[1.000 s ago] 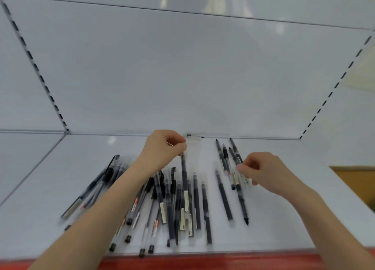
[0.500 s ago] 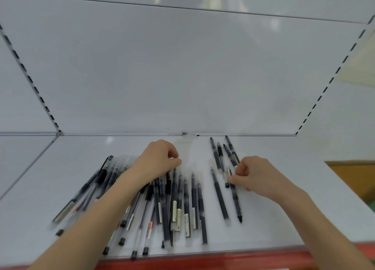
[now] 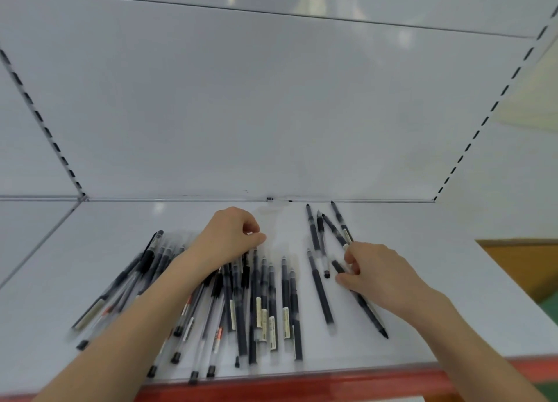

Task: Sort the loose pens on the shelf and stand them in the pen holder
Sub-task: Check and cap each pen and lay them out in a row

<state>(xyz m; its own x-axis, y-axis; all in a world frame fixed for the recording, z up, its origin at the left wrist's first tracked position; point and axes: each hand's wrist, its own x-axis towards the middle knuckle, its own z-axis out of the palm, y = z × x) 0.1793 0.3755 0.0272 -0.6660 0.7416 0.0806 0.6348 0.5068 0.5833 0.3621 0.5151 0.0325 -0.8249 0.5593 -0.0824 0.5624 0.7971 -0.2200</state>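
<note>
Pen pile (image 3: 285, 293) fanned over near-left shelf (image 3: 453, 296). Your left hand (image 3: 229, 238) sits curled on the pile's far ends, can't tell if it's gripping one. Smaller pen group (image 3: 314, 235) lies right of it, and your right hand (image 3: 380, 277) pinches one black pen (image 3: 373, 317) there.

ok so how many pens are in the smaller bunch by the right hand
6. Four back pens fan out near the rear wall, a lone pen lies in front of them, and the gripped pen runs under the right hand. The hand may hide more.
</note>
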